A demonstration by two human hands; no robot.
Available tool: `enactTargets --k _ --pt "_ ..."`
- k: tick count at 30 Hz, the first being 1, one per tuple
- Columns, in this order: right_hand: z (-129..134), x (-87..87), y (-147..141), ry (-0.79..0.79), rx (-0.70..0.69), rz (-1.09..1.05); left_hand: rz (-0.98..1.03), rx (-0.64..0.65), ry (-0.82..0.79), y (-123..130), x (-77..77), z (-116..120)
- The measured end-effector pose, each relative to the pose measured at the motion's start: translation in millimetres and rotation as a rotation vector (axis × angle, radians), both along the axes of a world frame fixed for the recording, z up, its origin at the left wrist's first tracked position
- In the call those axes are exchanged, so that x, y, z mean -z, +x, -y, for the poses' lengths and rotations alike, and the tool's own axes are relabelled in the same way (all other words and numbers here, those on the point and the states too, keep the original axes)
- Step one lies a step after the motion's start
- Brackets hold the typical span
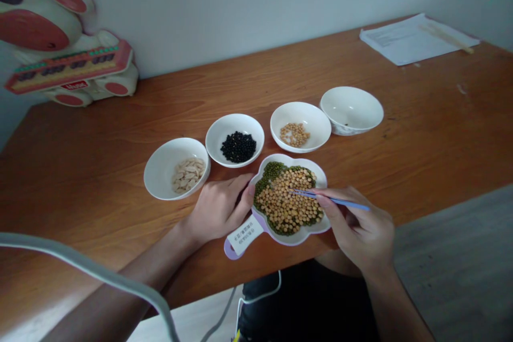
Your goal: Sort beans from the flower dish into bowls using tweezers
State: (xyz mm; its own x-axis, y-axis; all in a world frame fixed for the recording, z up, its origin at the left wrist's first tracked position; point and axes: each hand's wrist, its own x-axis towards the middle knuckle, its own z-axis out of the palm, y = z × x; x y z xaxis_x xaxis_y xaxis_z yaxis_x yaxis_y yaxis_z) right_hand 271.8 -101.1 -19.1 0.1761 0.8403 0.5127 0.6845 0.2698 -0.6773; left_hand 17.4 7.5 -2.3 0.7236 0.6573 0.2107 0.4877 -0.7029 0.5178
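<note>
Right hand (360,227) pinches slim blue tweezers (332,199), tips low over yellow peas (286,206) and mung beans (268,176) — left hand (218,211), fingers lightly curled, braces the flower-shaped dish (308,163) at its rim — white bowls (234,123) of seeds stand nearby on a wooden table (420,117).

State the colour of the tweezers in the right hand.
The tweezers are blue, seen best in the head view.

L hand (218,209) lay palm-down at lower centre of frame, fingers together & pointing right. R hand (358,230) sat right of centre, thumb & fingertips (323,201) pinched together. L forearm (132,272) came in from lower left, R forearm (395,304) from lower right.
</note>
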Motion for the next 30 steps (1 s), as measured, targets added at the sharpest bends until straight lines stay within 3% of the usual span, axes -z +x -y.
enactTargets --k 4,7,11,15,19,25,30 --pt "5.0 6.3 0.7 0.000 0.065 -0.022 -0.008 -0.009 -0.012 -0.8 0.5 -0.6" --pt "2.7 7.3 2.6 0.047 0.189 -0.122 -0.010 -0.006 -0.031 -0.9 0.9 -0.7" --pt "-21.0 -1.9 5.4 0.239 0.366 -0.150 -0.007 -0.005 -0.035 -0.9 1.2 -0.5" --pt "-51.7 -8.5 7.0 0.252 0.410 -0.076 0.004 -0.007 -0.023 -0.5 1.2 -0.4" --pt "-62.6 -2.3 6.6 0.224 0.383 -0.085 0.007 -0.001 -0.033 -0.1 1.3 0.0" --pt "-36.1 8.2 3.5 0.207 0.402 -0.193 -0.002 -0.010 -0.038 -0.1 1.9 0.4" --pt "-18.5 4.9 0.8 0.094 0.140 -0.111 -0.005 -0.015 -0.026 -0.1 1.4 0.4"
